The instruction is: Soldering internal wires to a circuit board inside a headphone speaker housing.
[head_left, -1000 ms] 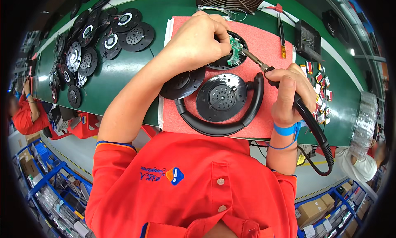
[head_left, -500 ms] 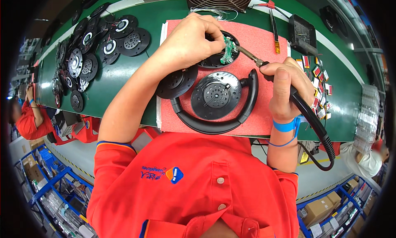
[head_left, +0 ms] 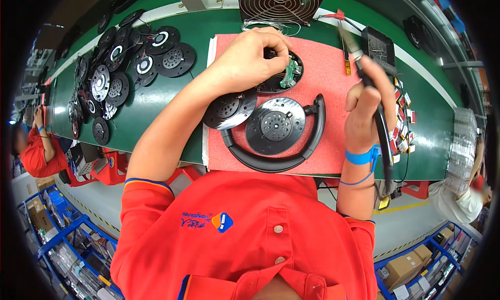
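"As the right hand (head_left: 365, 107) closed firmly around a soldering iron (head_left: 383, 136) at 3 o'clock of the pink mat (head_left: 333, 125), where was the green circuit board (head_left: 287, 78)?"

"At 12 o'clock, inside a round black housing (head_left: 272, 86), apart from the iron."

"And the left hand (head_left: 252, 55)?"

"It curled at the housing's 10 o'clock side; whether it pinched anything, I could not tell. A curved black band (head_left: 268, 162) lay at 6 o'clock."

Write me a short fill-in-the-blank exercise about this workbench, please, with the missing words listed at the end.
1. The right hand holds a soldering iron by its ____.
2. The wristband on that arm is coloured ____.
3. The circuit board near the left hand is coloured ____.
4. The piled discs lie to the ____ of the pink mat.

Missing words: handle; blue; green; left.
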Demonstrator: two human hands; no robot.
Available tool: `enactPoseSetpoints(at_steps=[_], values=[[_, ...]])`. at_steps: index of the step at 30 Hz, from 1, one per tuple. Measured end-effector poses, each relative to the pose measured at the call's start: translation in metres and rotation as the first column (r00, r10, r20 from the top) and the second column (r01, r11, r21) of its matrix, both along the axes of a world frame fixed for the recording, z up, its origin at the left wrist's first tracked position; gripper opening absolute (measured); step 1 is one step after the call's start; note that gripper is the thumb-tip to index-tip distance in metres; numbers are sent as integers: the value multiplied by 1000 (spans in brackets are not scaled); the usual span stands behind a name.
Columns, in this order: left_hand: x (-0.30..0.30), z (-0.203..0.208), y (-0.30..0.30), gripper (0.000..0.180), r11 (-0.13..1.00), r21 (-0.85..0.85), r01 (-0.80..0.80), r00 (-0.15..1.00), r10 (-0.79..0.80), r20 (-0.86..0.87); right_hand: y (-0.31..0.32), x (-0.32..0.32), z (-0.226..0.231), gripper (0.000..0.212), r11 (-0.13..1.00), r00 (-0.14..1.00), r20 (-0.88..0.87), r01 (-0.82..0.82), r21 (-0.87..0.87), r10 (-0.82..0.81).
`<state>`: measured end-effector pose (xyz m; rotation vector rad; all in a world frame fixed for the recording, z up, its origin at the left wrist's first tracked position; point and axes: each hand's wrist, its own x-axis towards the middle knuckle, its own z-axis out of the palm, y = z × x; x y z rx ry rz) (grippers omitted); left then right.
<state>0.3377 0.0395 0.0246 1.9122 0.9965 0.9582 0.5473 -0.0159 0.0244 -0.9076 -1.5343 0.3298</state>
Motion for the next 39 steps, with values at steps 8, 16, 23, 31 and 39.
enactPoseSetpoints(at_steps=[8,16,23,31,39], values=[[-7,7,-1,13,979,-196,57,998,-56,12,67,27,-11,18,910,451,825,378,171,-342],[-8,6,2,14,956,-277,100,995,-95,30,80,22,-19,17,925,488,828,370,89,-275],[-14,-7,5,12,961,-238,143,988,-123,99,6,24,4,20,964,851,500,245,-106,-162],[-13,-11,11,12,954,-247,171,983,-149,105,-20,-4,6,19,993,825,565,80,-89,-16],[-13,-11,9,12,947,-262,187,981,-166,104,-13,-5,2,19,996,742,670,85,-35,-39]])
